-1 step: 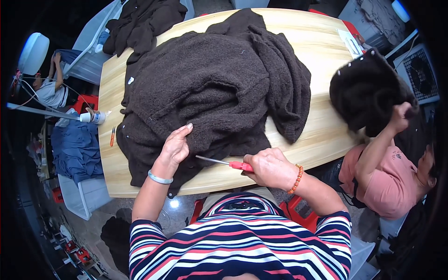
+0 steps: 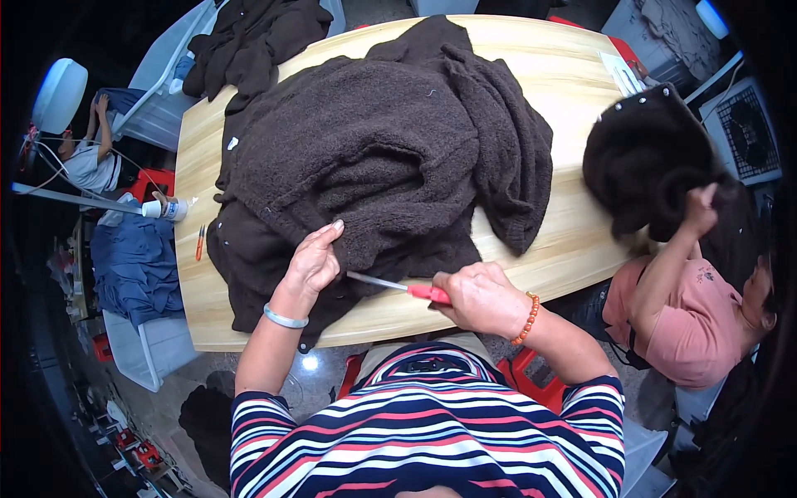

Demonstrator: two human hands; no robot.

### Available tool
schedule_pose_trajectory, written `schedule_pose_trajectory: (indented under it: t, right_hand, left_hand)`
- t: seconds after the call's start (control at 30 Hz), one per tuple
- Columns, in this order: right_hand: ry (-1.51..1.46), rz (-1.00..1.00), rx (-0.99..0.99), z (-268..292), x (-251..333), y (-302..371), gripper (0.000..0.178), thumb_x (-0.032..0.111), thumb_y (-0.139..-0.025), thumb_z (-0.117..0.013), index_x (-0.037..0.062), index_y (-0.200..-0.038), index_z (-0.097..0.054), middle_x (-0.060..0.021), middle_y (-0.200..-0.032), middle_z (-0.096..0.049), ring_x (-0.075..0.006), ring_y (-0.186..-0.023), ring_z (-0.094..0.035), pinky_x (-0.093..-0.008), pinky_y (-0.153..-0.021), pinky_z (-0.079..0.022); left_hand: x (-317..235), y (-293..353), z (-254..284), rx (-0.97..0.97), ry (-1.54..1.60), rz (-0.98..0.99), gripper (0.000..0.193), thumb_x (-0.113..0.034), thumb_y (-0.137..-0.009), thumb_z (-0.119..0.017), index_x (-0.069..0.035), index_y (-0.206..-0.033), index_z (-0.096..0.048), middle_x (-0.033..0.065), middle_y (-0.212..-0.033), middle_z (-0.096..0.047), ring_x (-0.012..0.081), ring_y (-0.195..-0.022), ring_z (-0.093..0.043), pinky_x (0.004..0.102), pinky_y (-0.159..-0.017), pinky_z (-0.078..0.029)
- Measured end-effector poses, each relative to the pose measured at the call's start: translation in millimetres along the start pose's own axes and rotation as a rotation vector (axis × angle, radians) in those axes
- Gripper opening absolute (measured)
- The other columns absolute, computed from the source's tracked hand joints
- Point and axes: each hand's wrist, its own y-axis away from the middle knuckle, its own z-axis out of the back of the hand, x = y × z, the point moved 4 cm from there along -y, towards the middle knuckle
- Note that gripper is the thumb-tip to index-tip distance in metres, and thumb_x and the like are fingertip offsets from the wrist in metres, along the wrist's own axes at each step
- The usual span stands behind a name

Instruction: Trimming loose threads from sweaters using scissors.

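A dark brown knitted sweater (image 2: 374,124) lies in a heap on the table in front of me. At its near edge my left hand (image 2: 315,259), with a pale bangle on the wrist, pinches the ribbed fabric between thumb and fingers. My right hand (image 2: 481,300), wearing an orange bead bracelet, is closed round the red handle of a tool (image 2: 428,294) with a thin straight metal shaft. The shaft points left, its tip right beside my left fingers at the knit. I cannot make out the shape of that tip.
The sweater lies on a wooden table (image 2: 573,91). A small orange-handled tool (image 2: 200,243) and a white cup (image 2: 152,208) are at its left side. At right, a co-worker in pink (image 2: 689,332) handles a dark garment (image 2: 647,153). Blue cloth (image 2: 137,257) fills a bin at left.
The metal shaft has swung slightly, its tip now closer to my left fingers. My left hand keeps its hold. The co-worker's hand has moved a little left with the dark garment.
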Motion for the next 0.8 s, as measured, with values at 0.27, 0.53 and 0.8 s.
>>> schedule_pose_trajectory:
  t: [0.27,0.53,0.8]
  right_hand:
    - [0.030,-0.049,-0.054,-4.5,-2.8,2.8,0.021,0.025,-0.083,-0.067,0.0042,-0.080,-0.064,-0.0156,-0.061,-0.063,-0.0315,-0.061,-0.067,-0.0417,-0.056,-0.051]
    - [0.017,-0.098,-0.065,-10.1,-11.7,6.4,0.018,0.022,-0.083,-0.067,0.0048,-0.086,-0.063,-0.0156,-0.065,-0.065,-0.0330,-0.067,-0.068,-0.0444,-0.062,-0.052]
    - [-0.063,-0.237,-0.072,-8.4,-30.1,21.1,0.016,0.019,-0.082,-0.067,0.0066,-0.090,-0.062,-0.0169,-0.072,-0.065,-0.0334,-0.078,-0.067,-0.0459,-0.068,-0.052]
  left_hand:
    - [6.0,-1.2,9.8,-0.008,0.081,0.049,0.016,-0.007,-0.098,-0.053,0.001,-0.107,-0.063,0.0125,-0.110,-0.066,0.0236,-0.103,-0.065,0.0380,-0.097,-0.053]
    - [2.6,6.9,0.5,0.065,0.081,0.043,0.020,-0.010,-0.099,-0.051,0.002,-0.111,-0.062,0.0166,-0.117,-0.065,0.0288,-0.111,-0.063,0.0430,-0.099,-0.052]
    - [3.1,52.5,-19.8,-0.065,-1.836,-0.987,0.054,-0.008,-0.070,-0.078,-0.004,-0.121,-0.060,0.0147,-0.102,-0.063,0.0311,-0.098,-0.058,0.0395,-0.084,-0.047]
